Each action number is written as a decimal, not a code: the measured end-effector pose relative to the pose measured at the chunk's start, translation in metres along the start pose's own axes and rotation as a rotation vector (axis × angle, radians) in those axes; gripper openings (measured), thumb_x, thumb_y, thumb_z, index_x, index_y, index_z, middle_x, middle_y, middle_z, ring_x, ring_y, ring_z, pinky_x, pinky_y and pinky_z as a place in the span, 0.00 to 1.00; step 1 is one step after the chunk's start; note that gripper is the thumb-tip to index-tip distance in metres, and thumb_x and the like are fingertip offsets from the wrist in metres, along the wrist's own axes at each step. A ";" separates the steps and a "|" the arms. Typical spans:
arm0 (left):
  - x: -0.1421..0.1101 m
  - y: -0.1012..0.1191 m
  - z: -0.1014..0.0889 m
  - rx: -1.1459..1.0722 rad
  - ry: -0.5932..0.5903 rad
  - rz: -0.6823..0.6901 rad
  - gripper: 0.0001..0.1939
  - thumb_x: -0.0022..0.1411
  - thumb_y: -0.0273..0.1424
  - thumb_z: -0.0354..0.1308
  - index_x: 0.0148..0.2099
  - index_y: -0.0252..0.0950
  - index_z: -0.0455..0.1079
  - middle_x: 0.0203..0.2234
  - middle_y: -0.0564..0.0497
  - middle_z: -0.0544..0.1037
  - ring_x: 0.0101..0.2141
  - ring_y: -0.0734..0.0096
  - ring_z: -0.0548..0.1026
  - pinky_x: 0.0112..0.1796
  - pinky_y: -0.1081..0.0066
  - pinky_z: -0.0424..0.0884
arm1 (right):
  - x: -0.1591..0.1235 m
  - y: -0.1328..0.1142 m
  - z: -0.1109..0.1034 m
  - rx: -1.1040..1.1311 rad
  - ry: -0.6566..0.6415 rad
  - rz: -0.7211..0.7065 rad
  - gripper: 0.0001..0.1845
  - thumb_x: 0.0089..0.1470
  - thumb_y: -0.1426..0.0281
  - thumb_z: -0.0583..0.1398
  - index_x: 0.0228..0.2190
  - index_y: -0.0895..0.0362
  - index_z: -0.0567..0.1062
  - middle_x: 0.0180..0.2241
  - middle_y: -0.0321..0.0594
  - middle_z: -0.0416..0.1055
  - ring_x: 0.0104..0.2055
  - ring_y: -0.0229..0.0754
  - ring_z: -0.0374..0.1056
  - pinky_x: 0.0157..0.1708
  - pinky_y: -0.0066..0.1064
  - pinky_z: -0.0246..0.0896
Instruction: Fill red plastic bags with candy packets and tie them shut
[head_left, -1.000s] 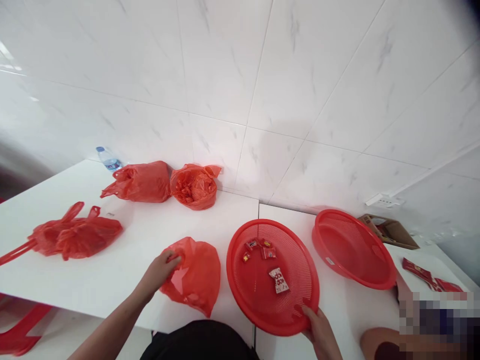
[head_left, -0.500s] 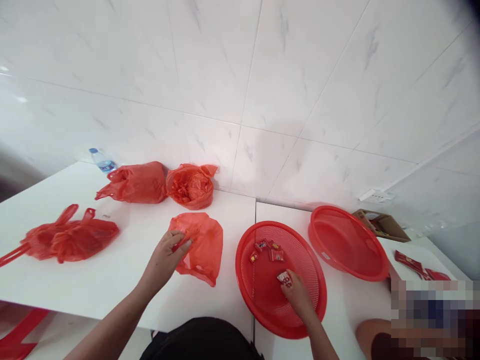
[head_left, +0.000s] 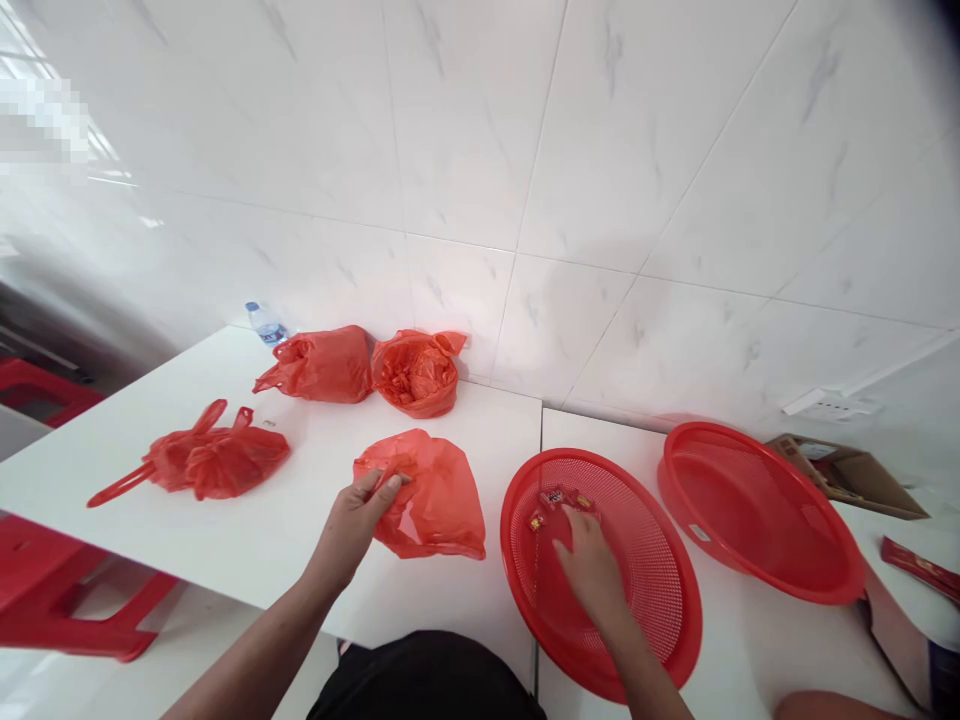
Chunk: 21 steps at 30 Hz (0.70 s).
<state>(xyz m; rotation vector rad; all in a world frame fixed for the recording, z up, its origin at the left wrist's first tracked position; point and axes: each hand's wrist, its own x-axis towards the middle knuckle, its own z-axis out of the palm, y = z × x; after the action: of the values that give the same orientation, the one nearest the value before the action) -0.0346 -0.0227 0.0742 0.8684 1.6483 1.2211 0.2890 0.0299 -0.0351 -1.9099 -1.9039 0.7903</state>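
Observation:
My left hand (head_left: pixel 358 520) pinches the near edge of a crumpled red plastic bag (head_left: pixel 431 495) lying on the white table (head_left: pixel 285 530). Inside a round red mesh basket (head_left: pixel 645 620), my right hand (head_left: pixel 589 565) reaches with fingers curled over several small wrapped candies (head_left: pixel 559 500) at the basket's far side. What lies under its fingers is hidden.
A second red basket (head_left: pixel 757 515) sits to the right. Two filled red bags (head_left: pixel 322 365) (head_left: pixel 418 372) stand by the tiled wall, with a water bottle (head_left: pixel 264 322) behind. A flat red bag (head_left: pixel 210 460) lies left. Red stool (head_left: pixel 67 600) at lower left, cardboard box (head_left: pixel 847 470) far right.
My right hand went from the basket's near rim into the basket, onto the white packet, then up to the candies. My left hand pulled the bag farther onto the table.

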 end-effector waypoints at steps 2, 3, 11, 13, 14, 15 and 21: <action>0.000 0.000 0.006 -0.014 -0.028 -0.010 0.26 0.52 0.52 0.61 0.40 0.35 0.75 0.35 0.46 0.81 0.35 0.57 0.77 0.37 0.65 0.71 | -0.008 -0.048 -0.001 0.181 -0.106 -0.137 0.25 0.56 0.64 0.54 0.55 0.52 0.67 0.55 0.44 0.66 0.54 0.50 0.63 0.49 0.37 0.60; 0.000 0.000 0.009 -0.018 -0.038 -0.007 0.26 0.52 0.52 0.61 0.40 0.35 0.75 0.35 0.46 0.81 0.36 0.57 0.77 0.38 0.64 0.71 | -0.013 -0.068 0.002 0.247 -0.203 -0.211 0.23 0.55 0.63 0.56 0.53 0.52 0.69 0.52 0.43 0.69 0.50 0.48 0.66 0.48 0.35 0.61; 0.002 -0.002 0.002 -0.251 -0.041 -0.102 0.20 0.48 0.47 0.67 0.35 0.36 0.74 0.24 0.53 0.79 0.27 0.65 0.75 0.30 0.71 0.71 | -0.031 -0.094 0.060 0.371 -0.608 -0.212 0.03 0.45 0.71 0.59 0.23 0.55 0.73 0.23 0.33 0.69 0.27 0.37 0.63 0.28 0.28 0.54; 0.007 -0.006 -0.009 -0.384 -0.033 -0.162 0.19 0.47 0.45 0.69 0.35 0.36 0.74 0.23 0.54 0.79 0.26 0.68 0.75 0.29 0.73 0.71 | -0.025 -0.078 0.059 0.616 -0.620 -0.100 0.04 0.45 0.71 0.58 0.21 0.56 0.69 0.20 0.31 0.65 0.24 0.35 0.60 0.25 0.27 0.52; 0.010 -0.009 -0.014 -0.454 -0.031 -0.196 0.18 0.47 0.43 0.70 0.34 0.36 0.74 0.23 0.54 0.79 0.26 0.69 0.75 0.29 0.74 0.71 | -0.021 -0.070 0.057 0.739 -0.594 -0.039 0.05 0.45 0.69 0.58 0.21 0.55 0.68 0.20 0.31 0.64 0.22 0.34 0.59 0.24 0.26 0.51; 0.013 -0.011 -0.018 -0.522 -0.024 -0.225 0.17 0.46 0.41 0.71 0.34 0.36 0.74 0.24 0.54 0.79 0.26 0.70 0.75 0.29 0.74 0.72 | -0.017 -0.062 0.053 0.841 -0.544 0.025 0.06 0.46 0.67 0.59 0.22 0.55 0.67 0.20 0.31 0.64 0.22 0.34 0.58 0.23 0.26 0.50; 0.014 -0.016 -0.014 -0.678 -0.041 -0.285 0.15 0.43 0.37 0.73 0.31 0.35 0.75 0.25 0.53 0.80 0.26 0.72 0.75 0.28 0.76 0.73 | 0.003 -0.018 0.028 0.952 -0.218 0.240 0.15 0.52 0.54 0.55 0.31 0.52 0.66 0.28 0.35 0.69 0.27 0.39 0.65 0.26 0.29 0.57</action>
<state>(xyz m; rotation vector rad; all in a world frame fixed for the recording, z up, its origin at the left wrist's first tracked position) -0.0532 -0.0189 0.0566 0.2242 1.1463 1.4101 0.2580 0.0298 -0.0467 -1.4513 -1.0341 1.6505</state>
